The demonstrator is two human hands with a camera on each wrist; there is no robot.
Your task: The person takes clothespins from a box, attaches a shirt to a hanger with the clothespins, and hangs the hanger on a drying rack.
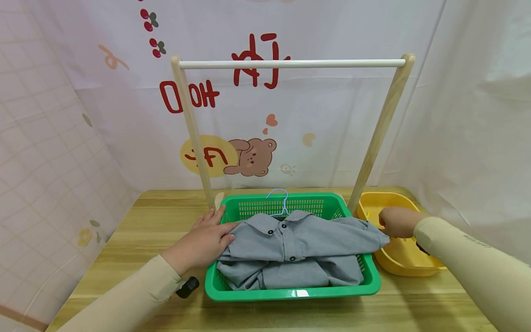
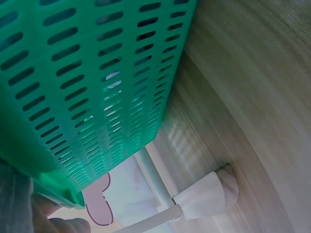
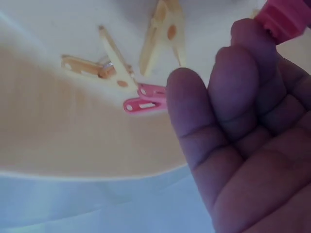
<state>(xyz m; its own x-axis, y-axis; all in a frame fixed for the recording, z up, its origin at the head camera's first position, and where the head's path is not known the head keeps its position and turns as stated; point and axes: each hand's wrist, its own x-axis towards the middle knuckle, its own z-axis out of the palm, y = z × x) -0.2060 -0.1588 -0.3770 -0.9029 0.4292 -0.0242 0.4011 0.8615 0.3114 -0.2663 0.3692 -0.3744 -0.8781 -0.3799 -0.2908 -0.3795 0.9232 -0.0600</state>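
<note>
**A grey shirt (image 1: 327, 237) lay in the green basket (image 1: 269, 295)**

My left hand (image 1: 209, 242) was spread, with the fingers resting on the basket's left rim and on the shirt. My right hand (image 1: 398, 221) was closed narrow over the yellow tray (image 1: 408, 270), and its fingertips pinched a pink clip (image 3: 289, 19). Yellow clips (image 3: 151, 41) and another pink one lay in the tray. Above the collar, a blue hanger (image 1: 285, 205) showed its hook. On the desk (image 1: 157, 221), a wooden rack (image 1: 381, 124) rose behind the basket.

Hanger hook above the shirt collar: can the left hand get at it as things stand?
Probably yes: the left hand rests at the left rim of the green basket, and the hanger hook rises bare above the gray shirt, with nothing visible blocking the way.
</note>
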